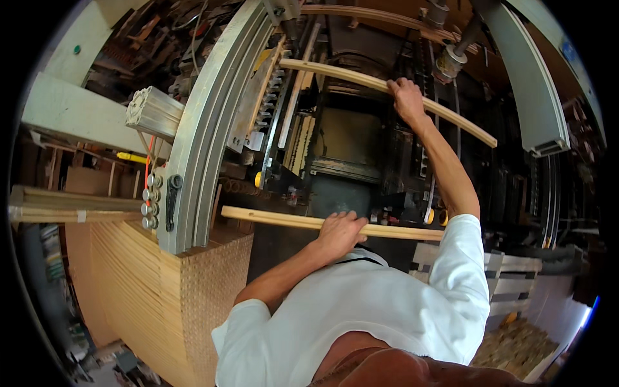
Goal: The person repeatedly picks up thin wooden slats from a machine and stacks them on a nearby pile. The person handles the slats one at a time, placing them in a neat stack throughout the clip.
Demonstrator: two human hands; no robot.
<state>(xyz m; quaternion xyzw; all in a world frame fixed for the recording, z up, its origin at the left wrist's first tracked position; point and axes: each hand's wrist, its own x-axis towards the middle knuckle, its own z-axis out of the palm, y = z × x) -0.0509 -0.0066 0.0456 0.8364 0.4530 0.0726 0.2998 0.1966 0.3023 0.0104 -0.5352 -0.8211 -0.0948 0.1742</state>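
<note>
My left hand [340,236] is closed over a long, pale wooden strip [274,218] lying crosswise just in front of my body. With my arm stretched forward, my right hand [407,101] grips a second wooden strip [459,121], which lies across the far part of a dark machine frame [351,169]. That far strip slants down toward the right. Each strip has a small dark mark or hole near its left end. My fingertips are partly hidden behind the strips.
A thick aluminium beam [216,116] rises at my left, with round metal knobs [150,201] beside it. Below it stands a large stack of wooden strips [148,277]. Metal cylinders [451,62] hang at the far right, near a pale upright panel [532,84]. Another wooden strip [374,17] lies farthest away.
</note>
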